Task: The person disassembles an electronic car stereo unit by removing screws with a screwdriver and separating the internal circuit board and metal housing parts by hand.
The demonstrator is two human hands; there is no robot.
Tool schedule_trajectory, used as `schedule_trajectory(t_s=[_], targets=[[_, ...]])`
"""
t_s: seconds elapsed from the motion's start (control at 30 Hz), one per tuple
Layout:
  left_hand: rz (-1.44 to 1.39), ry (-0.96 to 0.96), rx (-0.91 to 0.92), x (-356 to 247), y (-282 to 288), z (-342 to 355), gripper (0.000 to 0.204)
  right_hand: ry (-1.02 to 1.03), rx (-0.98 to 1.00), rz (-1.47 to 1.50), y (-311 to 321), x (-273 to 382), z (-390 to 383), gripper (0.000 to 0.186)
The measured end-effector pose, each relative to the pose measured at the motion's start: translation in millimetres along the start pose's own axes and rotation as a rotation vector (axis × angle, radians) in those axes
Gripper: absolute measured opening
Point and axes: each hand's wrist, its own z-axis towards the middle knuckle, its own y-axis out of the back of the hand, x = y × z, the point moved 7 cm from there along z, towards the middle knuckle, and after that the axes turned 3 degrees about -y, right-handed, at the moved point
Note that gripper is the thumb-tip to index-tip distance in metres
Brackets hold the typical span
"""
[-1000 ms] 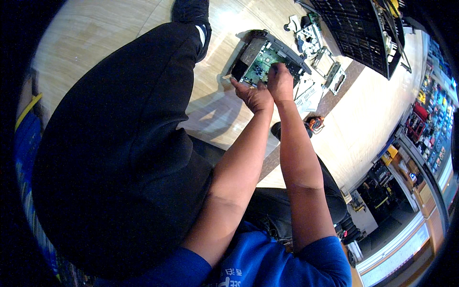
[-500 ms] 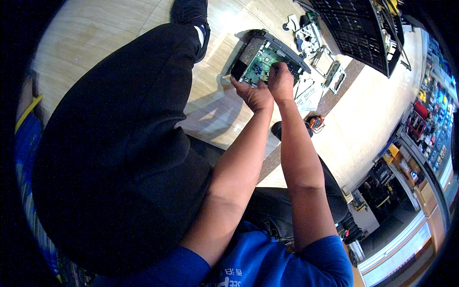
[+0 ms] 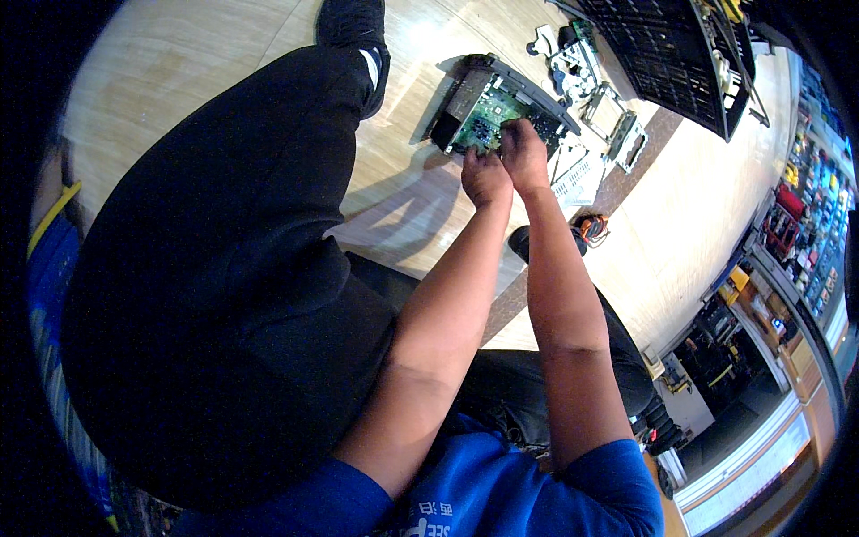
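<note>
An opened electronic device (image 3: 465, 94) with a dark metal casing lies on the wooden floor, and its green circuit board (image 3: 488, 112) is exposed. Both my arms reach down to it. My left hand (image 3: 484, 179) is curled at the board's near edge, knuckles toward me. Close beside it, my right hand (image 3: 525, 154) has its fingertips down on the board's near right part. The fingertips of both hands are hidden behind the hands, so I cannot make out whether they grip anything.
My black-trousered left leg (image 3: 224, 268) fills the left side, its shoe (image 3: 351, 22) near the device. Loose metal brackets and parts (image 3: 591, 98) lie right of the device. A black slatted crate (image 3: 671, 49) stands beyond. A small orange-and-black object (image 3: 589, 225) lies on the floor.
My left hand's thumb, which stuck out to the left, has drawn in. Both hands stay at the board's near edge. The device has not moved.
</note>
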Motion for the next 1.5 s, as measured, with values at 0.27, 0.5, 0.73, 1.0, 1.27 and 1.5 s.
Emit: schedule_trajectory(t_s=[0.27, 0.5, 0.73, 1.0, 1.27, 1.5], targets=[[-0.092, 0.035, 0.05, 17, -7, 4, 0.033, 0.051, 0.032, -0.059, 2, 19, -7, 0.014], [-0.142, 0.034, 0.08, 23, -12, 3, 0.03, 0.061, 0.014, -0.099, 2, 16, -6, 0.013], [-0.067, 0.05, 0.071, 13, -7, -2, 0.031, 0.041, -0.011, -0.096, 0, 11, -5, 0.012], [-0.063, 0.076, 0.072, 14, -7, -1, 0.031, 0.045, -0.022, -0.119, 1, 12, -4, 0.012], [-0.096, 0.092, 0.045, 17, -7, -1, 0.029, 0.021, -0.038, -0.157, 2, 12, -3, 0.013], [-0.1, 0.048, 0.029, 10, -2, -1, 0.027, 0.084, -0.041, -0.15, 0, 18, -3, 0.011]])
